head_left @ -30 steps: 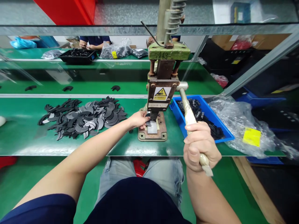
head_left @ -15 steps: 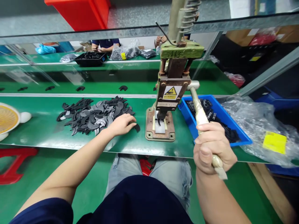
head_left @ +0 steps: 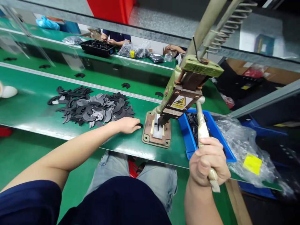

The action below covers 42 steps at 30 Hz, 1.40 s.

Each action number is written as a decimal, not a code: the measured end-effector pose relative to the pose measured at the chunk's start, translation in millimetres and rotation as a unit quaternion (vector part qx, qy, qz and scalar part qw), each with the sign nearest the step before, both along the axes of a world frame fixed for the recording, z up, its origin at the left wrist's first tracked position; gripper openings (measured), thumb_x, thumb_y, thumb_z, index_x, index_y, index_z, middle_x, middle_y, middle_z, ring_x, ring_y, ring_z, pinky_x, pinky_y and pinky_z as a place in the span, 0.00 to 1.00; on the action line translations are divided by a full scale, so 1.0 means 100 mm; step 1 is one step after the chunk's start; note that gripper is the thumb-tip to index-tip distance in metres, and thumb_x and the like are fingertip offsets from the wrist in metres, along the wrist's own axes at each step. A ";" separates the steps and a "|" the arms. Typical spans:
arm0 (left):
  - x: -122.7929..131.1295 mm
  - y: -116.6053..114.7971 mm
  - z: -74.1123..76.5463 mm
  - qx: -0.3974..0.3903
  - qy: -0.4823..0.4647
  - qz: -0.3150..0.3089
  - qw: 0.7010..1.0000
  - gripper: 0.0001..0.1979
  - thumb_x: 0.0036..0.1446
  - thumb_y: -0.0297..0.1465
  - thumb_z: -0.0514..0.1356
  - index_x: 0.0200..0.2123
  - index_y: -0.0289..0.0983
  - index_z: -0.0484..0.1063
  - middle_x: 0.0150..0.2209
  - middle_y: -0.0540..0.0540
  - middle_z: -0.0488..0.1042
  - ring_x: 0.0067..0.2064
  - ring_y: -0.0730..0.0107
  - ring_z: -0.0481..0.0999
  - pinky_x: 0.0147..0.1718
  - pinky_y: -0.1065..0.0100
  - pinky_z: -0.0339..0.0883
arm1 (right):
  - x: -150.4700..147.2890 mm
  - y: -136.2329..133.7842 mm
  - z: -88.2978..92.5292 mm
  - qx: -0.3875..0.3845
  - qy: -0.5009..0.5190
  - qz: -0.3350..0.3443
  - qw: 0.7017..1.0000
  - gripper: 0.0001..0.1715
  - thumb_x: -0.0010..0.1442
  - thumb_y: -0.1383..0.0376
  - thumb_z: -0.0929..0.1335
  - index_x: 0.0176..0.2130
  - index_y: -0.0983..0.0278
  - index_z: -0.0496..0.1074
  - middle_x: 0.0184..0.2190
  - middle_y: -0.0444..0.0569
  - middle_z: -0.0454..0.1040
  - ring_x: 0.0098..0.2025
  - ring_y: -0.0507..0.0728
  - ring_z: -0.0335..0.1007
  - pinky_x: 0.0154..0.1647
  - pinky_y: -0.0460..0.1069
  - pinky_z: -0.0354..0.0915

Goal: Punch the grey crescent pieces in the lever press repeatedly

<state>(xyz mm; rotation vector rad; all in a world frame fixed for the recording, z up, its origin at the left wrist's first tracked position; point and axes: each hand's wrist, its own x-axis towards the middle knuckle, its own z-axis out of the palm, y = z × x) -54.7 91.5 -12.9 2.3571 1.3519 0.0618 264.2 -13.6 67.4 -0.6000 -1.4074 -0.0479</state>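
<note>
My left hand [head_left: 129, 125] is over the green bench top, just left of the press base [head_left: 147, 138]. Its fingers are closed on a small dark curved piece [head_left: 140, 125], of which only the tip shows. My right hand [head_left: 209, 161] is wrapped round the tape-covered lever [head_left: 202, 123] of the hand press [head_left: 190, 86]. Under the press ram [head_left: 164, 118], a thin dark strip [head_left: 158, 126] shows on the pale plate [head_left: 157, 133]. Left of my left hand lies a heap of grey and black curved pieces [head_left: 93, 107].
A blue bin [head_left: 186, 137] with black parts stands right of the press, beside clear plastic bags [head_left: 236, 137]. Behind runs a green belt [head_left: 100, 82] carrying spaced black pieces. Across it are a black tray [head_left: 93, 51] and co-workers' hands [head_left: 110, 40]. A metal shelf [head_left: 152, 34] hangs overhead.
The view has tilted and shifted. My left hand has moved right, nearer the press base, and now has the dark curved piece in its fingers. My right hand stays on the lever.
</note>
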 end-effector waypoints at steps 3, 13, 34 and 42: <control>0.12 -0.03 -0.03 -0.044 -0.190 0.118 0.974 0.17 0.72 0.46 0.51 0.38 0.40 0.68 0.34 0.45 0.76 0.38 0.60 0.78 0.40 0.63 0.69 | -0.02 0.05 -0.03 0.016 0.011 -0.011 1.000 0.26 0.62 0.56 0.71 0.19 0.61 0.63 0.18 0.43 0.66 0.31 0.59 0.75 0.44 0.63 0.66; 0.63 0.07 -0.12 -0.189 -0.388 0.181 0.884 0.18 0.65 0.47 0.63 0.37 0.38 0.67 0.24 0.51 0.75 0.23 0.73 0.72 0.23 0.73 0.62 | 0.00 0.06 -0.06 0.029 0.008 -0.018 0.999 0.26 0.64 0.55 0.71 0.19 0.60 0.62 0.18 0.42 0.65 0.30 0.58 0.75 0.41 0.62 0.68; 0.78 0.28 0.06 -0.294 -0.350 0.200 0.866 0.15 0.64 0.38 0.69 0.42 0.36 0.68 0.25 0.51 0.76 0.23 0.70 0.81 0.22 0.77 0.73 | -0.04 0.03 -0.01 0.015 0.015 -0.023 0.999 0.28 0.63 0.56 0.71 0.18 0.62 0.59 0.18 0.43 0.63 0.30 0.58 0.73 0.40 0.61 0.66; 0.79 0.31 0.13 -0.364 -0.329 0.204 0.847 0.16 0.68 0.35 0.65 0.55 0.35 0.69 0.24 0.52 0.77 0.23 0.71 0.81 0.26 0.76 0.76 | -0.07 0.03 0.00 0.014 0.021 -0.033 0.999 0.29 0.63 0.55 0.70 0.18 0.61 0.57 0.18 0.42 0.62 0.29 0.58 0.72 0.40 0.60 0.65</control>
